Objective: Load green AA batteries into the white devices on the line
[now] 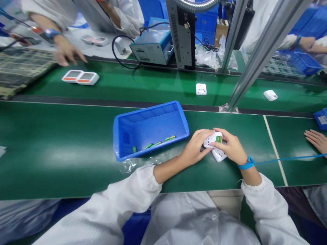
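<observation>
Between both hands, just above the green bench, is a small white plastic device (209, 140) with green batteries (219, 139) in its open compartment. My left hand (195, 146) grips its left side, fingers along the top edge and thumb below. My right hand (233, 147) closes on the right side, its thumb by the batteries. A second white device (219, 155) lies on the bench right under the held one, partly covered by it and my right hand. Left of my hands stands a blue bin (150, 117) with several loose green batteries (170, 138) on its floor.
A clear plastic bag (130, 165) lies before the bin. Behind, a conveyor (143, 83) carries white devices (201, 89). A metal post (265, 54) rises at right. A blue wrist cord (288, 159) runs right, towards a co-worker's hand (316, 139). Another person's hand (66, 51) reaches over the conveyor.
</observation>
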Demonstrator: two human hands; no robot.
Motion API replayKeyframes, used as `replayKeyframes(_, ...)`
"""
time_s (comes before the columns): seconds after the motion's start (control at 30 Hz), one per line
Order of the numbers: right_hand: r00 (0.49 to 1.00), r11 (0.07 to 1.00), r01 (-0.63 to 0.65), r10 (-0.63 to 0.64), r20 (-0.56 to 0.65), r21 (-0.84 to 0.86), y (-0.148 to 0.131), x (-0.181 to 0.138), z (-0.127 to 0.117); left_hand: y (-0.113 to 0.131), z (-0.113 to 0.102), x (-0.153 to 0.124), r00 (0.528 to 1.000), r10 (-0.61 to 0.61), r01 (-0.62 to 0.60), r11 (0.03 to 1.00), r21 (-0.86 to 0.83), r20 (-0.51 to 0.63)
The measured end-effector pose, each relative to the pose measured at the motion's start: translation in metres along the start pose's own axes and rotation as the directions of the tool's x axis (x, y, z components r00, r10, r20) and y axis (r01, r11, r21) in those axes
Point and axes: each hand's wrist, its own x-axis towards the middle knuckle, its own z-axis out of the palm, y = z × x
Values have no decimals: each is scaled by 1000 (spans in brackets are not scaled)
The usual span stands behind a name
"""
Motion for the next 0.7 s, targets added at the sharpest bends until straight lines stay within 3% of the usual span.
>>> replayKeyframes(0.23, 989, 967, -57, 20, 147, 249, 2, -2, -7, -1, -1, 2, 999, -35, 34, 998, -49, -10)
replayKeyframes(0.57, 990, 984, -63, 41, 135, 166, 8, -3, -10, -3, 0, 1, 1000, -13, 12, 999, -40, -20)
replayKeyframes(0.7, 986, 969, -61, 21, 168, 237, 9, -3, -10, -3, -1, 2, 1000, -7, 6, 1000, -23, -26)
